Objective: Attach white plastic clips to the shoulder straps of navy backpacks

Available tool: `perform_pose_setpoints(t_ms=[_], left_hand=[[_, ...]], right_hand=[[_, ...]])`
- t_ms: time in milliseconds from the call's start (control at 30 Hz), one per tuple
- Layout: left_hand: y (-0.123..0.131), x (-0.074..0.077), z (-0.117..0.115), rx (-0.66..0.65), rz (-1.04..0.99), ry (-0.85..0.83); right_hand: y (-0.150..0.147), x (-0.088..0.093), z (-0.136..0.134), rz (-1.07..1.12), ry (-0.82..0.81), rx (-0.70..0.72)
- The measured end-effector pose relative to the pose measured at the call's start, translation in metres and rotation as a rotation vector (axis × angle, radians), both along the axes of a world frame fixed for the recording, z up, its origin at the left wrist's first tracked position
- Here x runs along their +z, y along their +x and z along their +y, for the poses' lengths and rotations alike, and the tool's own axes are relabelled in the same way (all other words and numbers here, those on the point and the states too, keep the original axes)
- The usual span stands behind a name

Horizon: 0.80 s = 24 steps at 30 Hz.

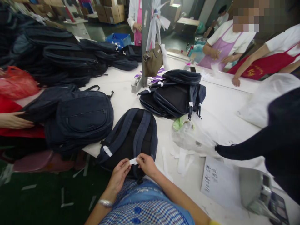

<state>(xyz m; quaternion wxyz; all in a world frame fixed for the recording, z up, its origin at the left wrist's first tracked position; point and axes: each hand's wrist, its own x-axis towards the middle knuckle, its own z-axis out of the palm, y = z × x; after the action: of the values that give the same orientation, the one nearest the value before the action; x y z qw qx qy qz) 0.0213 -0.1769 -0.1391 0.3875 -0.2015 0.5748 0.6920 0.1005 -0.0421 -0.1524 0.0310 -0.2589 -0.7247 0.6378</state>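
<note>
A dark navy backpack [124,139] lies on the table in front of me, straps upward. Over its right strap, my left hand [121,172] and my right hand [145,164] pinch the two ends of a short white strip [133,161]. Whether the strip loops fully around the strap I cannot tell. On the left strap sits another white band with a toothed edge [107,151]. Both hands have their fingers closed near the strap's lower end.
Stacked backpacks [173,93] with white bands stand beyond, and another backpack [85,118] lies at left beside a co-worker's hand [16,120]. Right are loose white strips [182,161], a plastic bag [194,137], a handwritten sheet [217,178] and a grey machine [252,187]. A metal post [146,37] rises mid-table.
</note>
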Motion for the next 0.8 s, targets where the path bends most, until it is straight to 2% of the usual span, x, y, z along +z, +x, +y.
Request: perform_pose_setpoints(t_ms=[133,300,400,467,533,700,733,800], left_hand=[[-0.005,0.005,-0.005,-0.069,0.078,-0.056],[-0.007,0.016,-0.002,-0.227,0.144,-0.157],[-0.008,0.017,0.011,-0.34,0.209,-0.22],[-0.008,0.014,0.017,-0.361,0.281,-0.223],[-0.008,0.008,0.019,-0.35,0.269,-0.199],[-0.008,-0.012,0.01,-0.284,-0.078,0.008],[-0.008,-0.013,0.009,-0.287,-0.104,0.033],[-0.008,-0.012,0.009,-0.329,-0.105,0.042]], right_hand=[[0.003,0.001,0.004,0.049,-0.065,0.005],[0.016,-0.003,0.01,-0.093,0.169,-0.163],[0.019,-0.009,0.006,-0.104,0.176,-0.166],[0.016,-0.014,0.001,-0.094,0.091,-0.135],[0.013,-0.018,-0.003,-0.067,-0.032,-0.132],[0.015,-0.03,-0.006,-0.063,-0.525,-0.222],[0.016,-0.032,-0.007,-0.064,-0.592,-0.234],[0.018,-0.037,-0.01,-0.059,-0.595,-0.253]])
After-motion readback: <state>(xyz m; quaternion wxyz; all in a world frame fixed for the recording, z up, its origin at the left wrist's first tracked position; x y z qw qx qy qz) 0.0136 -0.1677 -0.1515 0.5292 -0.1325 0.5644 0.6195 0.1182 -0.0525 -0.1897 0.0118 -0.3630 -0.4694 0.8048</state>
